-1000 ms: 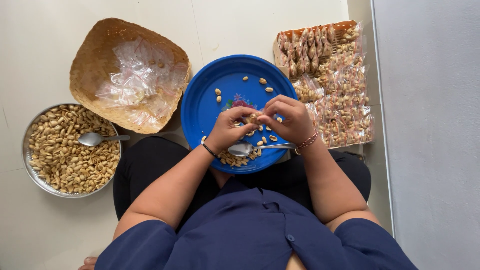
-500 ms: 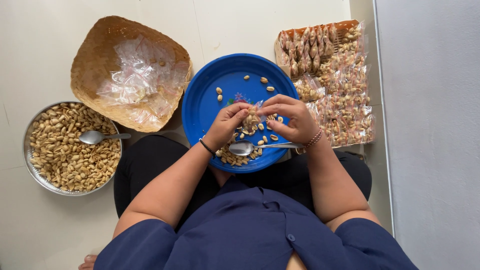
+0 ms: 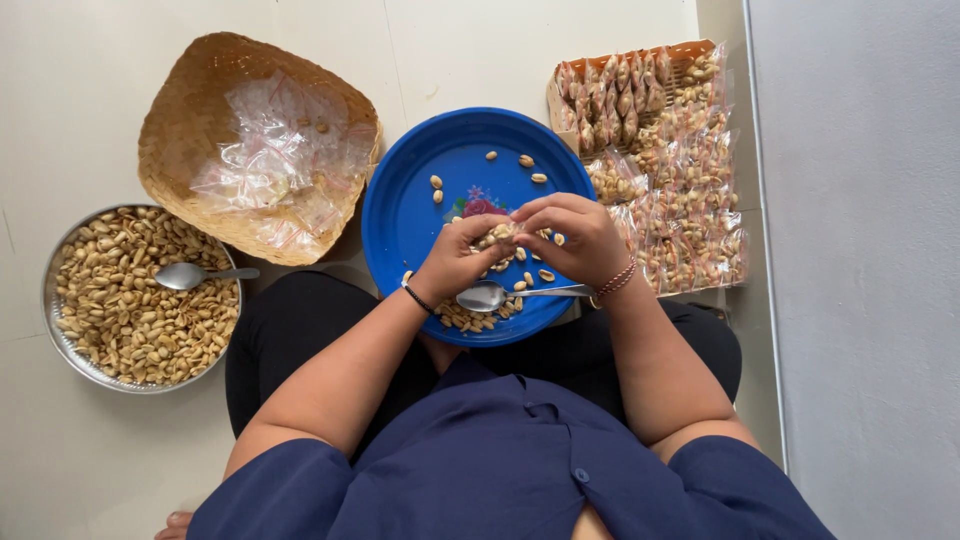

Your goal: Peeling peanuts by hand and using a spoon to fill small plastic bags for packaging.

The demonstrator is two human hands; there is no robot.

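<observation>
- Step in hand: filling. My left hand (image 3: 455, 262) and right hand (image 3: 572, 238) meet over the blue plate (image 3: 420, 215), fingers pinched on a small clear packet of peanuts (image 3: 497, 234).
- Next move, as I judge it: closing the packet calls for a steady pinch.
- Spoon (image 3: 490, 296) lies on the near rim.

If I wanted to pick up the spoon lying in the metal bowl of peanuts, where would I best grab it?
Probably by the handle of the spoon. It points right, toward the rim of the metal bowl, and lies bare on top of the peanuts, while its scoop end sits among them. Come from above on the right side and pinch the thin handle across its width.
</observation>
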